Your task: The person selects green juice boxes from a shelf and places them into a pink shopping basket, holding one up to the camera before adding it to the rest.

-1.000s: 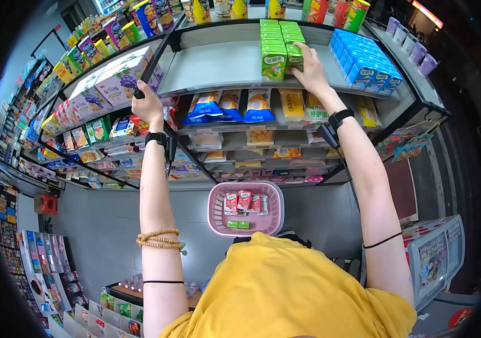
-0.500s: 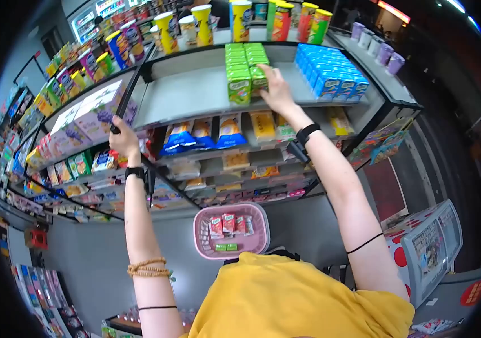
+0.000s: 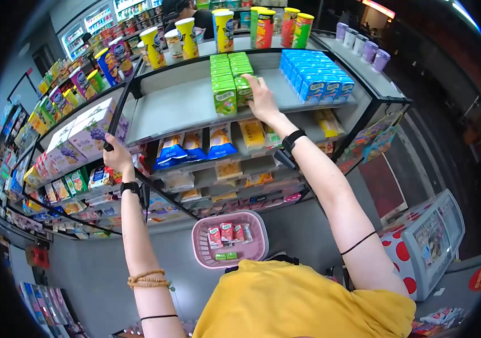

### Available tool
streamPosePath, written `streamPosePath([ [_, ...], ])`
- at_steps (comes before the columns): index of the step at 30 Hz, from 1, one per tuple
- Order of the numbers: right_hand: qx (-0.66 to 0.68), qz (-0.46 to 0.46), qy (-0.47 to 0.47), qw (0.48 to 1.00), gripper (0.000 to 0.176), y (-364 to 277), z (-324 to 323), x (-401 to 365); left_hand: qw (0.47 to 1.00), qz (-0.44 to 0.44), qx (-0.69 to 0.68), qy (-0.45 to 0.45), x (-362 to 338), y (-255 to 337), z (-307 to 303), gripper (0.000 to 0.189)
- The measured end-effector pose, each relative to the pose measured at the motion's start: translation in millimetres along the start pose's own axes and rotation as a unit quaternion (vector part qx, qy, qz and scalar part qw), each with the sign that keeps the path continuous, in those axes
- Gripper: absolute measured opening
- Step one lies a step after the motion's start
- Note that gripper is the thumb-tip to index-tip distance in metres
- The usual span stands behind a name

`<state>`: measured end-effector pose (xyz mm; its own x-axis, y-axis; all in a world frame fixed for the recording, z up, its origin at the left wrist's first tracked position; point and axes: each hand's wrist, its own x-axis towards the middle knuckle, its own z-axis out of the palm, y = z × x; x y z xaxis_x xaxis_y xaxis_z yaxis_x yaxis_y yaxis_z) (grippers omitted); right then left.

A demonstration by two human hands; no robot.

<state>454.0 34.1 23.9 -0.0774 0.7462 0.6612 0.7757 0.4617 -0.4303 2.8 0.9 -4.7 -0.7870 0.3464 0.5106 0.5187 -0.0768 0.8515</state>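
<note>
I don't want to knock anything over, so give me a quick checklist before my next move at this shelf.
1. Right hand at the front carton of the right-hand green column: ok.
2. Right hand's grip on that carton firm: cannot tell, the hand hides part of it.
3. Left hand at the black shelf frame, away from the green cartons: ok.
4. Gap between right hand and blue cartons: ok, bare shelf shows between them.
5. Basket on the floor with spare room: ok, bare bottom shows.
6. Basket empty: not ok, pink cartons and small green packs lie in it.
</note>
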Motion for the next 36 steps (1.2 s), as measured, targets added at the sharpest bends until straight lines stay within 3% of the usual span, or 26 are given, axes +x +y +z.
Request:
streamPosePath([
  [7,-0.002,-0.012,-0.004,1.0,0.081,-2.3,-0.4,-0.4,0.999,0.039,-0.01,0.017,-0.1,3.7,-1.5,0.072],
  [36,0.009,-0.029,0.001,1.0,0.08,2.1,2.2,0.2,0.999,0.03,-0.003,0.011,0.6,3.5,-2.3,0.07],
])
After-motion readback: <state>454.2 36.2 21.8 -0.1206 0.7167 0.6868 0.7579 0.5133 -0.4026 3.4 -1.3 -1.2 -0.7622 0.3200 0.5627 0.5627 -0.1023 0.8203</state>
